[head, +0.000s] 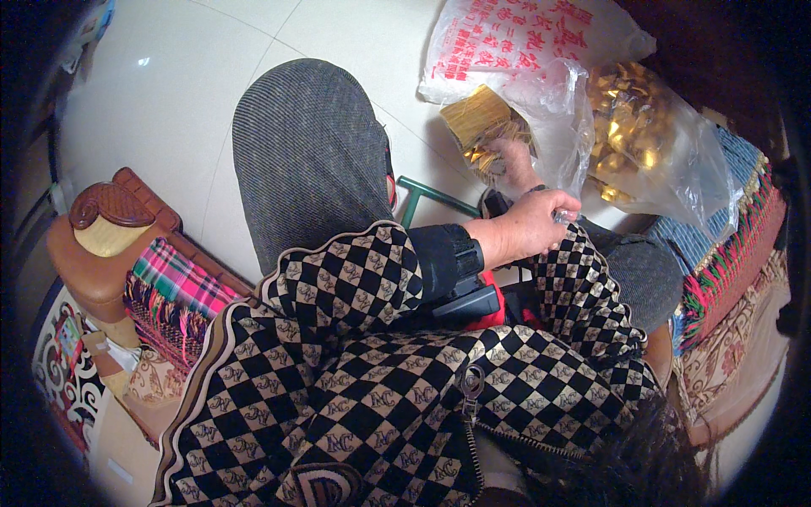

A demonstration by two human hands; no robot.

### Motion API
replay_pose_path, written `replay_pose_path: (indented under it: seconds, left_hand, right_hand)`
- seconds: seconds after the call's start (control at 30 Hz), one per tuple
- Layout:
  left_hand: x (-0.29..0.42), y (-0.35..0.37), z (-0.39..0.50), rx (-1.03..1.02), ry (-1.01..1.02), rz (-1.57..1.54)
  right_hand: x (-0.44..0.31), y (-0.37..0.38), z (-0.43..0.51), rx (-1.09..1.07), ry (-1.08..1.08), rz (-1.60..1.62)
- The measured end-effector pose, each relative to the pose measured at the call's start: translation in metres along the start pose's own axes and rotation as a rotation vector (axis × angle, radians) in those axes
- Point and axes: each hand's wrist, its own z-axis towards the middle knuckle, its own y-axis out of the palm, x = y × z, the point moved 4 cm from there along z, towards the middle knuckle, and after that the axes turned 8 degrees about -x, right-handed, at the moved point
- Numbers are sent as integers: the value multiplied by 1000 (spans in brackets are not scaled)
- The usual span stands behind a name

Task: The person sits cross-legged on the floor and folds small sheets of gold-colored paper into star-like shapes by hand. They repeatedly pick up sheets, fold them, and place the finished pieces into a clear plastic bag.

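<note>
My left hand point(532, 222) crosses in front of me, its fingers closed on the gathered edge of a clear plastic bag point(564, 152). Beyond it, my right hand point(516, 165) reaches down among folded gold paper pieces beside a stack of gold-coloured paper sheets point(475, 114). The right fingertips are blurred and partly hidden, so their hold cannot be told. To the right, another clear bag point(690, 171) contains many shiny gold folded pieces point(624, 120). A white plastic bag with red writing point(507, 44) lies at the top.
A green metal or plastic frame point(412, 196) stands on the tiled floor point(190, 95) near my knee. On the left is a brown leather sofa arm point(95, 260) with a fringed plaid cloth point(184, 279). At right, a fringed woven cover point(728, 266) lies on a seat.
</note>
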Motion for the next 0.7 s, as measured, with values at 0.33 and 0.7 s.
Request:
replay_pose_path:
  seconds: [0.33,0.7]
  left_hand:
    - [-1,-2,2,-15,-1,-26]
    - [-9,-4,7,4,-30,-37]
  right_hand:
    - [11,-9,-11,111,229,209]
    - [11,-15,-50,233,-507,-1132]
